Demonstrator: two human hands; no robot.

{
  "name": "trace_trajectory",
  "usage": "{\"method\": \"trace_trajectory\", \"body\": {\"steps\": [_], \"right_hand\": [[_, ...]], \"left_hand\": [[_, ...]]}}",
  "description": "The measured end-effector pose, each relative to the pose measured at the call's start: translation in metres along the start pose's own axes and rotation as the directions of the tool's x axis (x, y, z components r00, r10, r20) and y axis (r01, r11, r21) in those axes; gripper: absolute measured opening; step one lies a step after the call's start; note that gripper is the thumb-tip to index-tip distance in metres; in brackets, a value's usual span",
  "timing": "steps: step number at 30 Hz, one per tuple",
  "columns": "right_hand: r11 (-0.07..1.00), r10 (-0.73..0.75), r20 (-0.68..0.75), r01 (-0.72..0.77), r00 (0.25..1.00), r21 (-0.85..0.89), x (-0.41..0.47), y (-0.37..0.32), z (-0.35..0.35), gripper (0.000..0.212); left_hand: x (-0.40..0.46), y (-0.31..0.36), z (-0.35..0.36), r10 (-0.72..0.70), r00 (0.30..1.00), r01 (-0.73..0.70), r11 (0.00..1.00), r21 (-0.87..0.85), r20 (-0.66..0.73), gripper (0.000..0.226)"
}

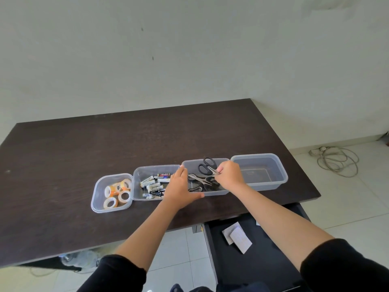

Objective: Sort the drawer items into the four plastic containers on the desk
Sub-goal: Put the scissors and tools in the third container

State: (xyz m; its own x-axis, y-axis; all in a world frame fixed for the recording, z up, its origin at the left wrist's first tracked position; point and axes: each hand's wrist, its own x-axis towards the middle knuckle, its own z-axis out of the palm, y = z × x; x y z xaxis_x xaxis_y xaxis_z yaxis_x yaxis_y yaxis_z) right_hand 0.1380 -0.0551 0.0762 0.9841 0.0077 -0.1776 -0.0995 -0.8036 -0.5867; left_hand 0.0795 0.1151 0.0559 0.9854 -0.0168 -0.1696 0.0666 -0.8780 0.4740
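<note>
Four clear plastic containers stand in a row on the dark desk (84,148). The leftmost container (99,204) holds several tape rolls (117,192). The second container (145,169) holds several batteries (153,184). The third container (210,193) holds scissors. My right hand (229,174) pinches a black-handled pair of scissors (205,165) by the blades over that container. My left hand (180,186) rests with straight fingers on the third container's left rim, thumb along its front wall. The fourth container (273,182) at the right is empty.
An open dark drawer (263,260) juts out below the desk's front right edge, with white paper pads (237,237) lying in it. A coiled white cable (336,159) lies on the tiled floor at the right. A pale wall stands behind the desk.
</note>
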Motion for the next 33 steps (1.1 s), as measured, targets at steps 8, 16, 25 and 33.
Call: {"method": "trace_trajectory", "body": {"steps": [8, 16, 25, 33], "right_hand": [[0.985, -0.147, 0.093, 0.136, 0.985, 0.110, -0.002, 0.011, 0.010, 0.045], [0.890, -0.427, -0.175, 0.446, 0.887, 0.095, -0.032, 0.048, 0.001, 0.018], [0.860, -0.510, -0.058, 0.507, 0.858, -0.063, -0.079, 0.152, 0.009, 0.006], [0.947, -0.198, 0.166, 0.232, 0.966, -0.220, -0.096, 0.257, 0.008, 0.044]], "left_hand": [[0.000, 0.001, 0.003, -0.007, 1.000, 0.007, 0.999, 0.034, -0.008, 0.106], [-0.026, 0.028, 0.029, 0.049, 0.981, -0.057, 0.998, -0.040, -0.187, 0.073], [-0.078, 0.079, 0.121, 0.140, 0.968, -0.175, 0.971, -0.161, -0.206, 0.039], [-0.091, 0.093, 0.192, -0.086, 0.991, 0.097, 0.989, -0.113, 0.099, 0.056]]}}
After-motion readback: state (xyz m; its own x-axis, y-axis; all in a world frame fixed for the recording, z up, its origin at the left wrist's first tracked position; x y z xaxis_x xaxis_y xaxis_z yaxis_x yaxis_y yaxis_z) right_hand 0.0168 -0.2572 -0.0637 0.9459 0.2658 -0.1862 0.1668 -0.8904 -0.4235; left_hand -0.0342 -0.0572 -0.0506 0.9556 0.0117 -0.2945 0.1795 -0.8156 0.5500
